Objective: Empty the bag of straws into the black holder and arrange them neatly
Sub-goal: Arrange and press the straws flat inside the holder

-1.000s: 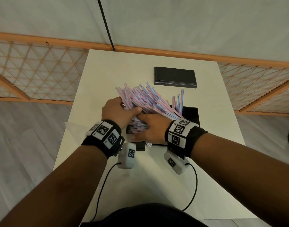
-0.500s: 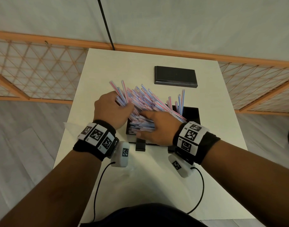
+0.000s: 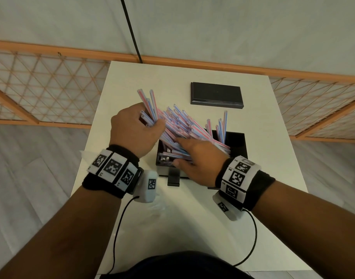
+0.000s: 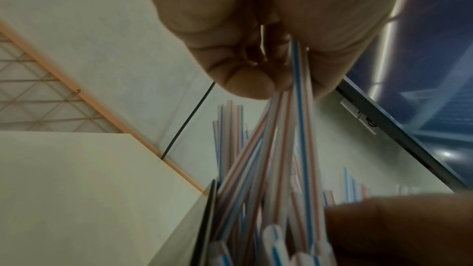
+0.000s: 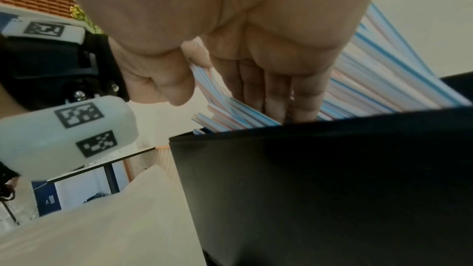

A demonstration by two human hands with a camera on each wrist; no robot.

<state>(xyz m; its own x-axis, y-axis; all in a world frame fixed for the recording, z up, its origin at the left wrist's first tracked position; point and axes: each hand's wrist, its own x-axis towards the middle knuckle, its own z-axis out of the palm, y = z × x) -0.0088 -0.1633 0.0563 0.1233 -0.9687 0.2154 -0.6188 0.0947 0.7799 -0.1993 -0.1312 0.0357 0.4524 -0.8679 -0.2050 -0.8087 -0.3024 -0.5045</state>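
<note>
meanwhile left hand (image 3: 132, 129) grips straws (image 3: 184, 125) leaning past holder (image 3: 238, 146) rim.

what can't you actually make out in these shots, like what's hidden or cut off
- Bottom of the black holder: head view, covered by the straws and the right hand.
- Lower ends of the straws: right wrist view, hidden behind the holder's wall.
- Left hand fingertips: head view, turned away; the left wrist view shows them curled round a few straws, blurred.
- The bag: only a pale edge behind the left wrist in the head view, if that is it.
</note>
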